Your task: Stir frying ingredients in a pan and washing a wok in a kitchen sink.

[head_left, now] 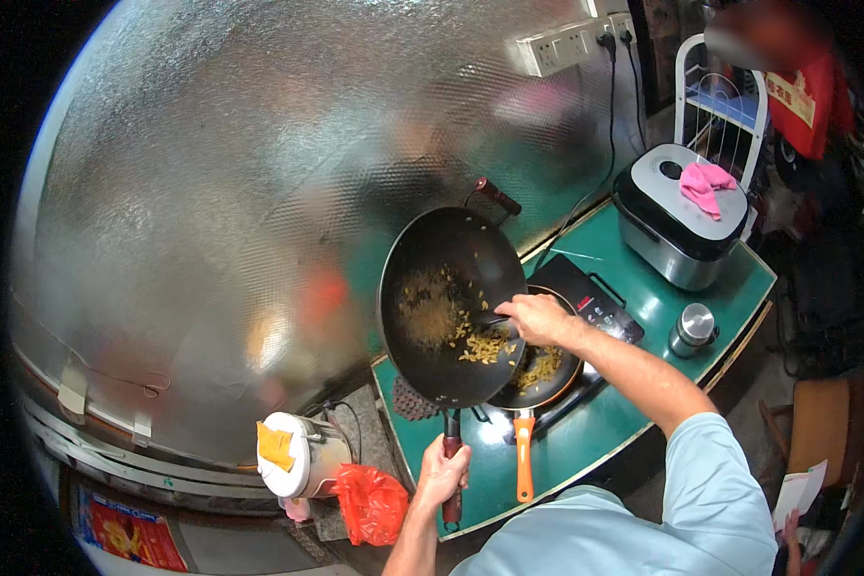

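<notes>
My left grip (441, 474) is closed around the long handle (452, 445) of the wok (456, 264), fingers wrapped. The wok extends forward from this grip, inside facing up into view. Its second handle (497, 196) is at the far rim.

My right grip (538, 319) is positioned at the wok's right rim, ahead and to the right of the left grip. Its fingers are drawn together beside a dark, thin item; I cannot tell whether it is held.

Yellow pieces (487, 346) lie inside the wok, just left of and below the right grip. Brown grit (424, 317) lies farther left.

Directly below the right grip is the pan (568, 375), partly covered in view by the wok. It contains similar yellow pieces. Its orange handle (524, 456) points back, right of the left grip. The pan is over the black cooktop (597, 305) on the green table (590, 427).

Right of the right grip: the metal jar (693, 328); beyond it, the cooker (677, 230) with a pink cloth (706, 189) on its lid.

Left of the left grip: the red bag (370, 504), then the bucket (331, 453).
</notes>
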A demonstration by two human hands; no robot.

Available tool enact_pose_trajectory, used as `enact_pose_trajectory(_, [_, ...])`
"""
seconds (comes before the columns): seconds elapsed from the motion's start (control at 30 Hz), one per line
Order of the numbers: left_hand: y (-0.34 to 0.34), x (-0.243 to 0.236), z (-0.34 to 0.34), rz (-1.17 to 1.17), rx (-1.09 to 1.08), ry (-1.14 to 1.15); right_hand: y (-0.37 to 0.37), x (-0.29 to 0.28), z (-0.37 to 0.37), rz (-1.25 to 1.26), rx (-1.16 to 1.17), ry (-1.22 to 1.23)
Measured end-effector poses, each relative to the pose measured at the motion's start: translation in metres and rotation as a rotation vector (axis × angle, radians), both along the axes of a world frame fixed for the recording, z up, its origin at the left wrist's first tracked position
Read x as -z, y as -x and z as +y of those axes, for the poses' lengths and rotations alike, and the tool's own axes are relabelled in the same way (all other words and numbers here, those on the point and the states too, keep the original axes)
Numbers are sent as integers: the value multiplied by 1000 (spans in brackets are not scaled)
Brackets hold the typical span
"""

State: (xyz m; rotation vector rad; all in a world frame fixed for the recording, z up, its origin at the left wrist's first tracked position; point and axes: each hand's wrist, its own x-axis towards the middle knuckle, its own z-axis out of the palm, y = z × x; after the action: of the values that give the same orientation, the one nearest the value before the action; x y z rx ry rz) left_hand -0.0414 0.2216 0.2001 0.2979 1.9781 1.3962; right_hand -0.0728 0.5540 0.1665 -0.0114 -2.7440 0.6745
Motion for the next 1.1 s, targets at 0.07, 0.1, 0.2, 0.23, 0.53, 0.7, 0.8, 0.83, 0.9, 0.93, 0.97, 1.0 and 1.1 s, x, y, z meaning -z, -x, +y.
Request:
enact_pose_trajectory(0.07, [2,3,-1,4,3,-6,3,-2,-17,-5,16,3])
enact_pose_trajectory(0.1, [3,4,-2,23,13,-9,5,3,-21,-47,7,-18])
enact_pose_trajectory(0.2, [6,5,-3,77,25,28,-6,13,-17,-91,-2,-38])
enact_pose_trajectory(0.23, [7,4,-4,112,24,69,-12,8,-13,-226,-7,-46])
enact_pose_trajectory(0.53, [8,7,-1,132,33,48,-24,13,-70,179,-38,183])
enact_pose_trajectory(0.7, [9,5,1,158,35,67,-40,27,-75,-70,125,140])
enact_pose_trajectory(0.8, [8,4,0,169,33,71,-47,29,-61,-75,179,84])
enact_pose_trajectory(0.83, [7,4,0,172,31,60,-47,31,-62,-75,182,85])
enact_pose_trajectory(0.9, [6,5,0,155,35,52,-43,28,-71,66,161,105])
enact_pose_trajectory(0.93, [6,5,-1,139,34,44,-39,23,-81,131,154,116])
enact_pose_trajectory(0.97, [6,5,-2,140,36,47,-36,16,-91,100,153,168])
enact_pose_trajectory(1.0, [5,5,-1,144,41,53,-30,16,-97,145,160,190])
enact_pose_trajectory(1.1, [5,7,-2,146,45,54,-24,24,-99,149,179,192])
